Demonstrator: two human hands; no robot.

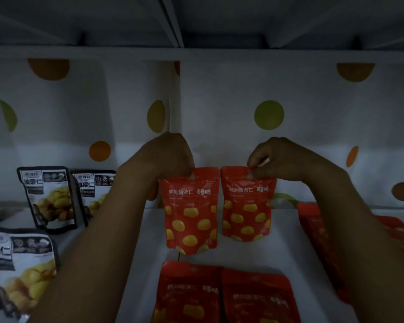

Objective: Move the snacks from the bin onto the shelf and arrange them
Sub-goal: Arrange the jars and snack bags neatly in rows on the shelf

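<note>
Two red snack pouches with yellow spots stand upright side by side on the white shelf (285, 250). My left hand (166, 157) pinches the top edge of the left red pouch (190, 215). My right hand (280, 159) pinches the top edge of the right red pouch (247, 206). The two pouches almost touch at their upper corners. Two more red pouches, a front left one (187, 297) and a front right one (257, 299), stand in a front row just below them.
Black-and-white chestnut pouches stand at the left: two at the back (49, 199) (95, 194) and one near the front (19, 271). More red pouches (324, 241) lie behind my right forearm. The shelf's back wall (219, 101) is white with coloured dots; an upper shelf (196, 52) runs overhead.
</note>
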